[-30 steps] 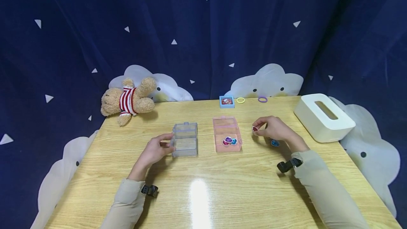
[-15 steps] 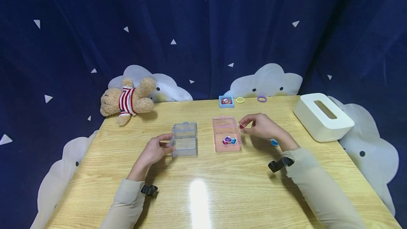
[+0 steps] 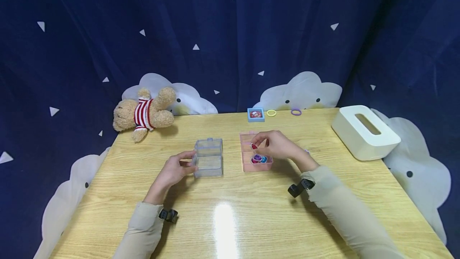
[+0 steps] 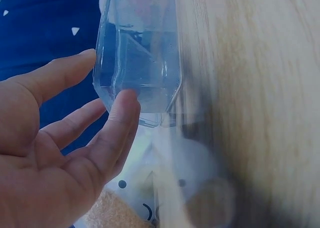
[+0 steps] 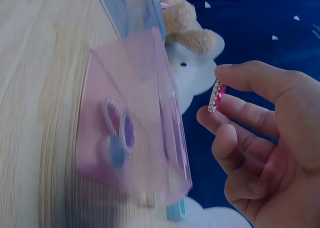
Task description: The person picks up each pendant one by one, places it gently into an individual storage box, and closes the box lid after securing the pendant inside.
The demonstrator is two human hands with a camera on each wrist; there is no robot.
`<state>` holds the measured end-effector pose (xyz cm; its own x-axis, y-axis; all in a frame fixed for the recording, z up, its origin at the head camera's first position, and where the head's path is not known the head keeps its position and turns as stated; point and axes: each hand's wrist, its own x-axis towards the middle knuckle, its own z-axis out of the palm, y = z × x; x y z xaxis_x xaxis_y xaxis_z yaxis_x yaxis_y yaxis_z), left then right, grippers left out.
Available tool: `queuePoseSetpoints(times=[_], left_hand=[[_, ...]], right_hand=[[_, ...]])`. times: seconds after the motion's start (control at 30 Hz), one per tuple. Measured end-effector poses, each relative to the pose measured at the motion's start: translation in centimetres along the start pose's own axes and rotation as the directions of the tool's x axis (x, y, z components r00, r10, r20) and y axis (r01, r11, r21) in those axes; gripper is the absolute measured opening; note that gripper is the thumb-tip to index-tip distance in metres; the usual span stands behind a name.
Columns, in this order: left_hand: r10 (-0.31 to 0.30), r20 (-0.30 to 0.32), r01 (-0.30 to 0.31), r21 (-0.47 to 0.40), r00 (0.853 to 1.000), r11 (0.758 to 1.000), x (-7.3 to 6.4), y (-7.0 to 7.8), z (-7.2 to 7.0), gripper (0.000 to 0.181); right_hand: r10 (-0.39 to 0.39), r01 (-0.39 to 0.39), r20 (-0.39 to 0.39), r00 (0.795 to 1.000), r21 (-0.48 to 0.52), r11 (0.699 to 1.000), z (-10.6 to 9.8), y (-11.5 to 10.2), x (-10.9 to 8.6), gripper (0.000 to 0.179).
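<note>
Red gem (image 5: 221, 95) between thumb (image 5: 231, 75) and fingertips (image 5: 205, 116) of the right grip (image 3: 276, 145)

– Any glare?
– A white streak (image 3: 225, 231) on the table (image 3: 266, 211), below and right of the left fingers (image 3: 185, 155).
– Sharp throughout?
– Right wrist view: gems (image 5: 129, 130) left of the right fingers (image 5: 252, 78) blur.

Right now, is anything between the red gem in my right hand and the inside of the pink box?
Nothing visible blocks the red gem in your right hand: the pink box is open, though three gems already lie inside it.
</note>
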<state>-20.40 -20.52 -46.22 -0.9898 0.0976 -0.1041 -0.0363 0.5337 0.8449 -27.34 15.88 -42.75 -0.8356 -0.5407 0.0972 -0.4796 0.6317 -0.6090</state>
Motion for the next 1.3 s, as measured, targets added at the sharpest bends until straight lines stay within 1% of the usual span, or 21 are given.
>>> queuePoseSetpoints(times=[0.13,0.2,0.43,0.63,0.87,0.97,1.2,1.3], left_hand=[[-0.011,0.001,0.011,-0.007,1.0,1.0,0.0,0.0,0.0,0.059],[-0.008,0.003,0.008,-0.01,1.0,1.0,0.0,0.0,0.0,0.059],[-0.009,0.009,0.009,-0.02,1.0,1.0,0.0,-0.2,-0.1,0.06],[-0.019,0.012,0.019,-0.028,1.0,0.999,0.0,-0.3,-0.1,0.06],[-0.019,0.007,0.019,-0.034,1.0,0.999,0.0,-0.3,-0.1,0.061],[-0.022,0.008,0.022,-0.039,1.0,0.999,0.0,-0.3,-0.1,0.061],[-0.026,0.012,0.027,-0.044,1.0,0.999,0.1,-0.3,-0.1,0.062],[-0.029,0.007,0.029,-0.04,1.0,0.999,0.1,-0.3,0.0,0.061]], right_hand=[[-0.034,0.033,-0.015,0.999,-0.016,0.999,0.7,-1.0,0.8,0.025],[-0.037,0.037,-0.019,0.999,-0.011,0.999,1.0,-1.5,1.2,0.026],[-0.068,0.068,0.007,0.998,0.01,0.998,2.3,-3.0,2.5,0.026],[-0.048,0.048,0.007,0.999,-0.041,0.998,3.6,-4.0,3.1,0.028],[-0.087,0.086,0.06,0.994,0.019,0.996,5.3,-5.1,4.0,0.026],[-0.096,0.094,0.078,0.992,0.019,0.995,6.0,-5.6,4.3,0.027],[-0.098,0.096,0.091,0.991,0.029,0.995,7.4,-6.6,5.0,0.029],[-0.104,0.103,0.096,0.99,0.01,0.995,7.9,-7.0,5.2,0.027]])
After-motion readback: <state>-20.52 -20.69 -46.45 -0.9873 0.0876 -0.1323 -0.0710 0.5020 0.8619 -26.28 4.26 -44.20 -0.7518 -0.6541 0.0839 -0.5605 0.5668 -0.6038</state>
